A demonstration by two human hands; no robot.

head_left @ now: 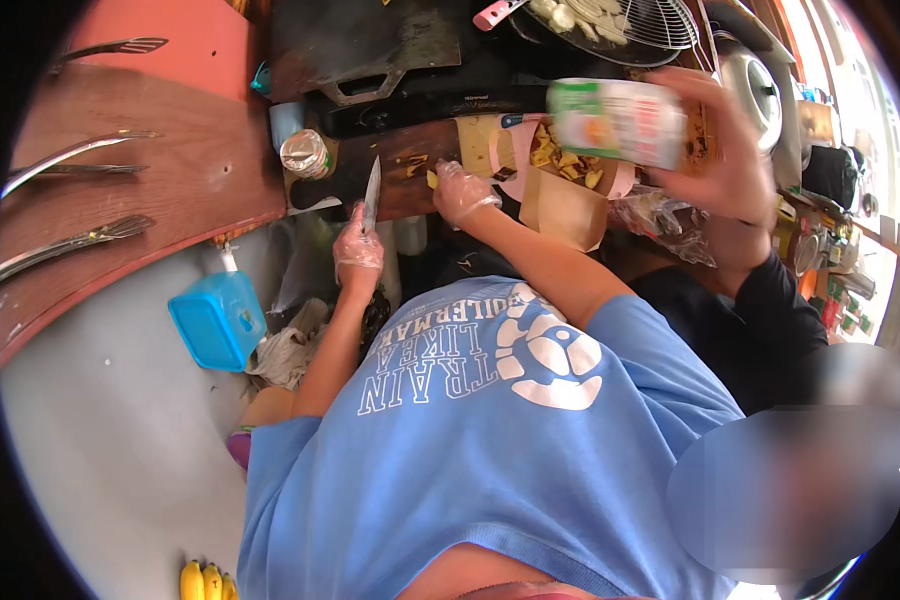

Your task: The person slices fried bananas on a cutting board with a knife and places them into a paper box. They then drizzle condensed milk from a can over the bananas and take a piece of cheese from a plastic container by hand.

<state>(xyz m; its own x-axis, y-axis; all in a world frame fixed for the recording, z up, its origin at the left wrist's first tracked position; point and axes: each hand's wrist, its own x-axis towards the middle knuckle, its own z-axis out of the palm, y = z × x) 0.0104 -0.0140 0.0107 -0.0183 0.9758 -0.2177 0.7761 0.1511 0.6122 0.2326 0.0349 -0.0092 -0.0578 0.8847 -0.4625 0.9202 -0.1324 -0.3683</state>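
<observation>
In the head view my left hand (pixel 358 248), in a clear plastic glove, is closed around the handle of a knife (pixel 372 195). The blade points up and away from me at the near edge of a dark wooden cutting board (pixel 410 195). My right hand (pixel 464 192), also gloved, rests at the board's right part, its fingers closed on a small yellow piece (pixel 432 180). Small yellow-brown scraps (pixel 416 162) lie on the board. Right of it, a brown paper box (pixel 562 207) stands before a heap of yellow chopped pieces (pixel 575 170).
A nearby person's hand (pixel 725 150) holds a white and green container (pixel 620 122) over the chopped pieces. A foil-topped jar (pixel 306 154) stands left of the board. Behind are a dark griddle (pixel 365 50) and a pan with a wire rack (pixel 660 22). A blue bin (pixel 218 320) hangs at left.
</observation>
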